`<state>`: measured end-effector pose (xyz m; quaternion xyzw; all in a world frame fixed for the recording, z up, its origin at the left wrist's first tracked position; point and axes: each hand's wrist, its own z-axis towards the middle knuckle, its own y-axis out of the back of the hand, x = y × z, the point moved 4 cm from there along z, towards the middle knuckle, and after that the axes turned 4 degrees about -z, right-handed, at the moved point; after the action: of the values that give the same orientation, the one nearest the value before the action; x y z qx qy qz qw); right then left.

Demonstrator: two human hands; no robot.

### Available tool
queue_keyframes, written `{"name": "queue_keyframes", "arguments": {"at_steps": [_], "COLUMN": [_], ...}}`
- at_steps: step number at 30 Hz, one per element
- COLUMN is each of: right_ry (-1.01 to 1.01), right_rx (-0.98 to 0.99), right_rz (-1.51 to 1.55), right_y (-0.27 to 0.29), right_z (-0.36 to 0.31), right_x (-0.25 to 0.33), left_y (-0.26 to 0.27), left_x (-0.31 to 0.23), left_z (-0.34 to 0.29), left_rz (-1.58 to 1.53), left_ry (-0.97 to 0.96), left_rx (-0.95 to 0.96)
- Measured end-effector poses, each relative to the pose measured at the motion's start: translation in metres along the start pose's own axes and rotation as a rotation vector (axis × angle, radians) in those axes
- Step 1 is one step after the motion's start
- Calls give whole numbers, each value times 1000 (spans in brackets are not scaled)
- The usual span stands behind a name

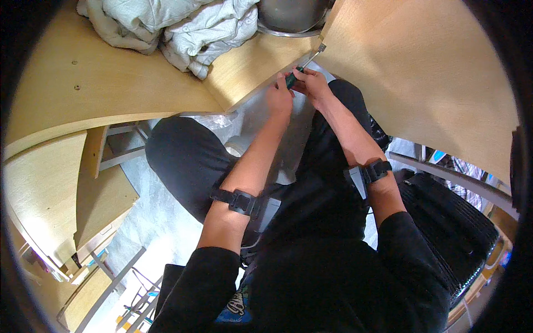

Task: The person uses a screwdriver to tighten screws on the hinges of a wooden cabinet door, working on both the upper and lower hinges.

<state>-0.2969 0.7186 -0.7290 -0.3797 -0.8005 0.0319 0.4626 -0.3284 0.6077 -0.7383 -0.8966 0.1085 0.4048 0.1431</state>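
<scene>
A screwdriver [295, 77] with a dark green handle is held between both my hands at the far middle. My left hand [281, 97] is closed around the rear of the handle. Close beside it, my right hand [314, 87] has its fingers closed on the front of the handle. The metal shaft slants up and right, its tip at a small metal fitting [322, 48]. That fitting sits where the wooden cabinet [233, 83] meets a large upright wooden panel [427, 72]. Whether the tip is seated in a screw is too small to tell.
Pale bundled cloth [211, 36] and a metal pot [293, 15] rest on the wooden surface at the far side. A black suitcase [444, 227] stands at my right. Wooden furniture [50, 188] and metal legs [119, 283] are on the left. My knees flank the work.
</scene>
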Motion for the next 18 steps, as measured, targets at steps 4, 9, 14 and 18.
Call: {"name": "queue_keyframes", "arguments": {"at_steps": [4,9,14,18], "right_ry": [18,78,67,100], "right_rx": [-202,-211,-50,-293], "right_rz": [-240,-239,-56,-253], "right_y": [10,1,4,3], "right_z": [6,6,12,7], "right_x": [-1,-3,-12,-7], "left_y": [-4,0,10,8], "left_x": [0,-2,1,6], "left_z": [-4,-7,5,7], "left_rz": [168,57,-147,-124], "left_ry": [-395,-325,37,188], "left_rx": [-315,-265,-43,31]}}
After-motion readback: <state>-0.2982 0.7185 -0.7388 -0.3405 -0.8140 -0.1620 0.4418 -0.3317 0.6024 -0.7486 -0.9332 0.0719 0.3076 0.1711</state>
